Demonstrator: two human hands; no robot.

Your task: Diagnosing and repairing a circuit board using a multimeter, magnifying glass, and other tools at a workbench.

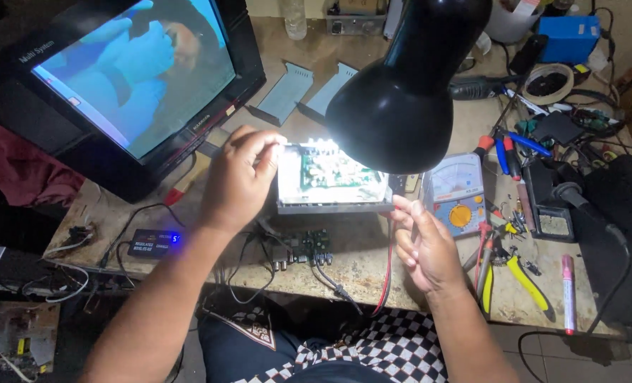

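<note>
An open metal device case (330, 207) with a green circuit board (328, 172) inside lies on the workbench under a black desk lamp (399, 92). My left hand (238, 177) rests at the case's left rim, fingertips pinched at its upper left corner. My right hand (424, 245) hovers just off the case's right front corner, fingers loosely apart and holding nothing. A small loose circuit board (303, 248) with cables sits in front of the case.
A tilted CRT television (128, 78) showing a blue picture stands at the left. An analogue multimeter (455, 191), yellow-handled pliers (518, 273), a pink marker (568, 291), screwdrivers (507, 145), a tape roll (550, 81) and a small black box with a blue light (154, 242) crowd the bench.
</note>
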